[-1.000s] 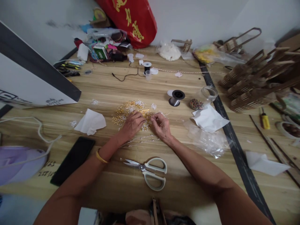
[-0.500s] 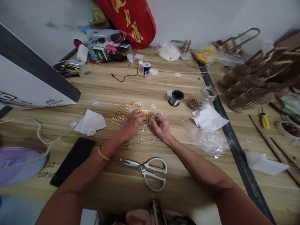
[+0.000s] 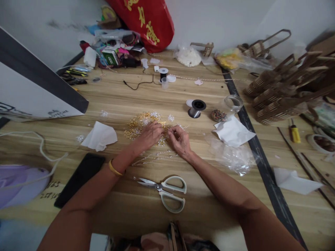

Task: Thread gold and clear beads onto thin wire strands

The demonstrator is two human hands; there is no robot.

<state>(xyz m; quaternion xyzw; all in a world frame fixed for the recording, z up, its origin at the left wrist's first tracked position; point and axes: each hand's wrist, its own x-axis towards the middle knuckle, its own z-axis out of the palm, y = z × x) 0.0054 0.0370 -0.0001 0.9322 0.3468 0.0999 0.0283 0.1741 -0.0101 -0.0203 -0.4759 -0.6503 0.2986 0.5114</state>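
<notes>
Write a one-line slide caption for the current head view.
Left hand and right hand at a pile of gold- and silver-coloured jewellery findings, with chain strands and scissors nearer the wearer.

You are in what looks like a small craft workshop — your table is spread with loose gold and silver findings, scissors, a spool, a jar with beads and a screwdriver — while baskets crowd the right and clutter heaps by the wall.
</notes>
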